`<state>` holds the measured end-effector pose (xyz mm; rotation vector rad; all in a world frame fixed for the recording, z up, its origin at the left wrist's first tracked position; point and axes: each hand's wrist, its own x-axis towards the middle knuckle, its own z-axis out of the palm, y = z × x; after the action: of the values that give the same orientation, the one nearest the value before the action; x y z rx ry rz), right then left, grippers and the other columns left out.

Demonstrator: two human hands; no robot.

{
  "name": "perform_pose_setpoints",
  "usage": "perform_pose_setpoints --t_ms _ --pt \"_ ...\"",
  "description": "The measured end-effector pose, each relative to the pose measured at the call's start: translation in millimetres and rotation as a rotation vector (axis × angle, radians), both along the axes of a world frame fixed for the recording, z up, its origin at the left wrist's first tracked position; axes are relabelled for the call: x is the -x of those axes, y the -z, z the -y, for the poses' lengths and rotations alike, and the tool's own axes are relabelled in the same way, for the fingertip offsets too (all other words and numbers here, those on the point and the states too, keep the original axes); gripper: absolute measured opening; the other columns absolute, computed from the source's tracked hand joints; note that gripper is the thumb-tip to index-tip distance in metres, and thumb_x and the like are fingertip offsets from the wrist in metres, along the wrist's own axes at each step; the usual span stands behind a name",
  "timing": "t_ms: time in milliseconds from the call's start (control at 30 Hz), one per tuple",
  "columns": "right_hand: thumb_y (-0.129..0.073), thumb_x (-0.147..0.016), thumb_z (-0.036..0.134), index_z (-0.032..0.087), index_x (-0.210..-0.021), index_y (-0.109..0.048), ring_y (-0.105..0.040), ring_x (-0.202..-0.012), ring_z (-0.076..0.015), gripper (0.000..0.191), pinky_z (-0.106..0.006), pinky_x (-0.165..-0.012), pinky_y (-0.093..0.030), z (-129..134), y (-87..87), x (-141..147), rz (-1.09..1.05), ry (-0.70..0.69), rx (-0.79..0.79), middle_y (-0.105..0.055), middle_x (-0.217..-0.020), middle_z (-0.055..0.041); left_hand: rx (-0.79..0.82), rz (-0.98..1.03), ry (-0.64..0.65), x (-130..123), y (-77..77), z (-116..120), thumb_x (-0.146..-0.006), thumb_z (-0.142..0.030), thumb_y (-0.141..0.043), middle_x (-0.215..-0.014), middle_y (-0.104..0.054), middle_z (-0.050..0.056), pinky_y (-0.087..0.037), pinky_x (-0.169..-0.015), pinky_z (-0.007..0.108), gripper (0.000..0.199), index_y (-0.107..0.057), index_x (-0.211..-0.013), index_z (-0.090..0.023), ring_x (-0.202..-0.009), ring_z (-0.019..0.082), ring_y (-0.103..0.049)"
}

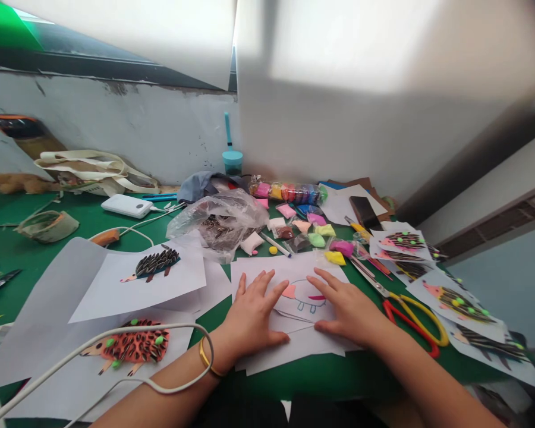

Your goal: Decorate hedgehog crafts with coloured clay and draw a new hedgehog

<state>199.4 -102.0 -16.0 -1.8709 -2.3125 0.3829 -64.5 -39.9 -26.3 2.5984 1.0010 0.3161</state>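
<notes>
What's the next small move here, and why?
Probably have the left hand gently press the pink patch flat: its index fingertip is right beside it, and the patch sits at the left end of the drawn outline, whose middle is bare. The right hand could steady the paper.

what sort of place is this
Probably an indoor craft workspace: hedgehog pictures, small packets of coloured, clay-like material and red-and-yellow-handled scissors lie on the green tabletop.
</notes>
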Motion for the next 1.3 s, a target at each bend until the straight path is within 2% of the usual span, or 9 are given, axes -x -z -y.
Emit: perform_pose_setpoints --t_ms 233,433,533,633,767,933,1033,1167,1300 --pt "-0.082 -0.063 0.045 0.037 -0.152 -0.028 -0.036 -0.141 -0.0319 0.104 -0.05 -0.112 -0.036 -19.4 -1.0 -13.7 -0.134 -0.086 0.126 -0.031 -0.159 -0.0053 0.069 0.017 0.036 4.1 -2.0 -10.8 -0.067 -0.033 -0.079 -0.158 -0.028 0.014 -0.012 -0.115 0.067 0.096 -0.03 -0.15 -0.029 -0.148 0.034 -0.019" --pt "-0.08 -0.068 0.044 0.033 -0.152 -0.03 -0.035 -0.142 -0.0306 0.098 -0.049 -0.115 -0.033 -22.7 -3.8 -12.4 -0.182 -0.097 0.095 -0.035 -0.156 -0.0063 0.028 0.032 0.083 4.8 -5.4 -8.1 -0.073 -0.025 -0.071 -0.157 -0.032 0.008 -0.013 -0.114 0.069 0.076 -0.042 -0.143 -0.031 -0.148 0.034 -0.017" --pt "-0.065 -0.085 0.04 0.03 -0.146 -0.041 -0.047 -0.132 -0.0278 0.067 -0.046 -0.108 -0.041 -24.7 -5.5 -7.9 -0.257 -0.01 -0.003 -0.048 -0.145 -0.0086 -0.006 0.037 0.145 3.0 -7.0 -5.6 -0.077 -0.032 -0.069 -0.155 -0.037 0.007 -0.009 -0.115 0.068 0.065 -0.048 -0.139 -0.031 -0.147 0.033 -0.022" --pt "-0.043 -0.097 0.03 0.027 -0.131 -0.059 -0.059 -0.108 -0.0234 0.038 -0.042 -0.095 -0.05 -28.7 -5.5 -1.5 -0.367 0.054 -0.063 -0.061 -0.115 -0.0096 -0.063 0.048 0.199 0.3 -5.4 -4.4 -0.082 -0.046 -0.065 -0.152 -0.042 0.008 -0.003 -0.118 0.063 0.057 -0.053 -0.135 -0.028 -0.145 0.032 -0.028" --pt "-0.041 -0.097 0.029 0.027 -0.118 -0.067 -0.062 -0.096 -0.021 0.034 -0.039 -0.089 -0.051 -32.8 0.3 10.7 -0.523 0.067 -0.092 -0.063 -0.1 -0.0072 -0.105 0.021 0.238 -3.3 0.0 -4.7 -0.085 -0.066 -0.053 -0.153 -0.04 0.012 0.004 -0.118 0.062 0.073 -0.044 -0.143 -0.024 -0.145 0.032 -0.028" --pt "-0.046 -0.093 0.035 0.024 -0.124 -0.059 -0.065 -0.067 -0.0158 0.034 -0.034 -0.069 -0.057 -30.9 12.3 25.9 -0.815 0.31 -0.017 -0.066 -0.087 -0.0028 -0.141 -0.049 0.214 -6.3 5.4 -4.6 -0.085 -0.076 -0.038 -0.155 -0.034 0.015 0.006 -0.116 0.063 0.083 -0.037 -0.148 -0.022 -0.146 0.033 -0.024" --pt "-0.047 -0.092 0.037 0.021 -0.104 -0.065 -0.069 -0.073 -0.0178 0.027 -0.034 -0.072 -0.058 -28.1 14.5 26.3 -0.95 0.331 0.046 -0.068 -0.084 -0.004 -0.138 -0.071 0.205 -8.5 6.1 -4.0 -0.085 -0.079 -0.033 -0.155 -0.035 0.015 0.008 -0.115 0.063 0.085 -0.038 -0.148 -0.022 -0.146 0.034 -0.025" --pt "-0.052 -0.088 0.036 0.022 -0.108 -0.068 -0.069 -0.099 -0.0222 0.029 -0.037 -0.088 -0.055 -22.6 12.7 21.7 -1.08 0.305 0.092 -0.068 -0.112 -0.0077 -0.143 -0.08 0.193 -12.7 3.5 -3.4 -0.083 -0.081 -0.032 -0.153 -0.039 0.016 0.007 -0.115 0.065 0.087 -0.042 -0.145 -0.021 -0.144 0.035 -0.027" --pt "-0.064 -0.082 0.041 0.022 -0.105 -0.065 -0.067 -0.091 -0.0213 0.03 -0.034 -0.081 -0.055 -16.1 13.8 23.7 -1.018 0.321 0.06 -0.068 -0.101 -0.0057 -0.169 -0.077 0.175 -16.4 -0.3 -3.6 -0.081 -0.081 -0.037 -0.148 -0.045 0.016 0.004 -0.115 0.066 0.085 -0.048 -0.141 -0.021 -0.141 0.036 -0.033"
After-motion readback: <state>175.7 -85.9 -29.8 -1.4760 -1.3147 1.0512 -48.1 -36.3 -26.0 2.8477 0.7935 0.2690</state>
